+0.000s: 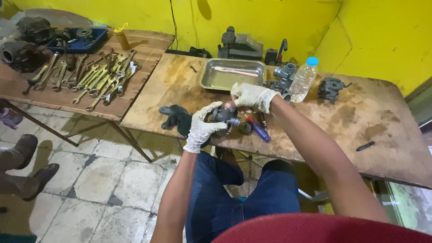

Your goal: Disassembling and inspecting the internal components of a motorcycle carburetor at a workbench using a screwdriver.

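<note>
Both my hands wear pale latex gloves and meet over the near edge of a stained wooden table (360, 117). My left hand (202, 126) grips a small grey metal carburetor body (225, 116) from the left. My right hand (252, 96) closes on the top of the same part from above. Just right of the part, a screwdriver with a purple handle (258, 130) lies on the table. A small dark round piece (245, 128) sits beside it.
A steel tray (231, 74) stands behind my hands, a clear water bottle (302, 78) and more grey carburetor parts (330, 88) to its right. A black glove (176, 118) lies at left. Several wrenches (96, 78) cover the neighbouring table. Another person's shoes (27, 166) show at far left.
</note>
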